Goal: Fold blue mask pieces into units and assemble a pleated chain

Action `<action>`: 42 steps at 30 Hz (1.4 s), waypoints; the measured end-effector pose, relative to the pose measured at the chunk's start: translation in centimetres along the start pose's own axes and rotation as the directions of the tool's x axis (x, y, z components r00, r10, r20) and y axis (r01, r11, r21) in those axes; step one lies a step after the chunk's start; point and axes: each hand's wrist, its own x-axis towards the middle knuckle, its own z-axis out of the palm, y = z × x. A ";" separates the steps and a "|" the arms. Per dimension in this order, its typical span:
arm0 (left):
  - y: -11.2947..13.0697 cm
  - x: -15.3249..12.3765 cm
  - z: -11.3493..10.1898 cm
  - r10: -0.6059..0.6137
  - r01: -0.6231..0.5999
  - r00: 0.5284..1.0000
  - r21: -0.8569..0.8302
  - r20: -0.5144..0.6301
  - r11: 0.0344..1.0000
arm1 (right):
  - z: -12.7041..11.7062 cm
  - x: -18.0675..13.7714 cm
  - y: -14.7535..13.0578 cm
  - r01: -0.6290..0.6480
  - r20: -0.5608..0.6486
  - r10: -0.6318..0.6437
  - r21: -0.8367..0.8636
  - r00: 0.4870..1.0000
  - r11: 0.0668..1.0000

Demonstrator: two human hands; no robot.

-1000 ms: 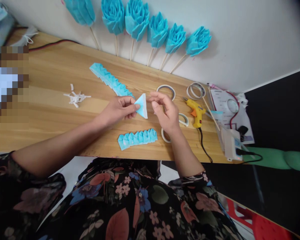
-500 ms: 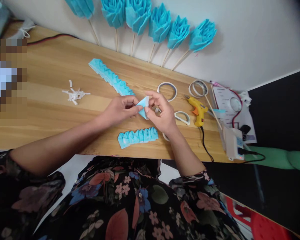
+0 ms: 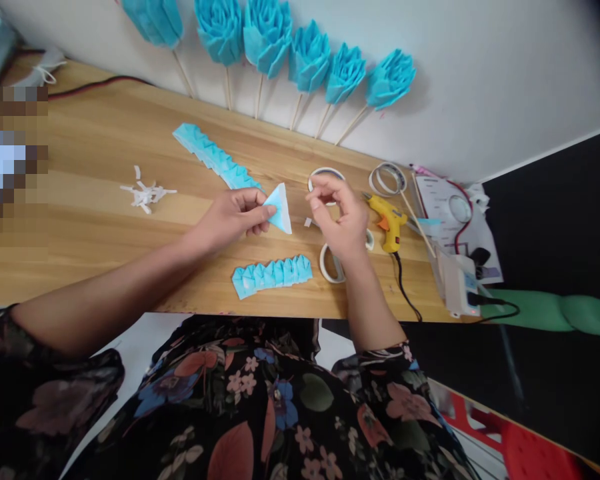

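Note:
My left hand (image 3: 243,217) pinches a folded light-blue paper triangle (image 3: 281,212) between thumb and fingers; a whitish strip runs along its right edge. To the right, my right hand (image 3: 341,215) hovers apart from the triangle, its fingers loosely curled with a gap at the thumb, and I see nothing held in it. A small white scrap (image 3: 308,222) lies on the table between the hands. Beyond the left hand, a long row of folded blue paper pieces (image 3: 215,160) slants across the table. A shorter row of folded blue pieces (image 3: 273,275) lies nearer to me.
Several blue paper flowers (image 3: 310,57) on sticks lean against the wall. White paper scraps (image 3: 146,195) lie at left. Tape rolls (image 3: 332,263) surround my right hand. Further right are a yellow glue gun (image 3: 391,223) with its cord, a paper sheet (image 3: 437,193) and a power strip (image 3: 461,283).
My right hand has let go of the triangle and moved off to the right. The left hand still holds the triangle. The whole view has shifted slightly.

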 end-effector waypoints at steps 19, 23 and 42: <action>0.5 -0.2 0.3 0.057 -0.057 0.998 0.036 -0.018 0.998 | 1.6 -0.3 -0.4 0.019 0.207 -0.038 0.094 0.978 0.995; 0.5 -0.2 0.4 0.111 -0.108 0.994 0.116 -0.020 0.987 | 2.1 -0.5 -0.6 -0.107 0.203 0.064 0.206 0.977 0.973; 0.5 -0.3 0.4 0.111 -0.112 0.994 0.123 0.015 0.986 | 2.5 -0.6 -1.0 -0.370 0.296 0.274 0.347 0.915 0.862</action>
